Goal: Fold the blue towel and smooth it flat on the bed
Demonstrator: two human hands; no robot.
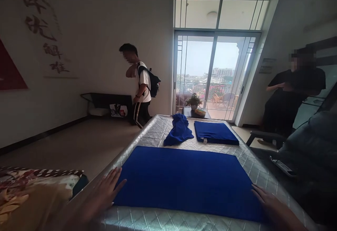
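Note:
A blue cloth (186,182) lies spread flat on the silver quilted table cover (163,220). At its left edge rests my left hand (106,187), fingers spread and partly over the cloth. My right hand (265,197) lies at the right edge, fingers stretched out and touching the fabric there. Beyond the flat cloth, a crumpled blue cloth (179,130) sits in a loose heap. To the right of that heap is a neatly folded stack of blue cloth (216,133) with a small white tag (205,141) on its near side.
One person (142,83) with a backpack stands left of the table; another in dark clothes (295,87) stands at the right. A dark armchair (313,147) flanks the right side. Patterned fabric (31,189) lies at lower left. A potted plant (194,101) stands before glass doors.

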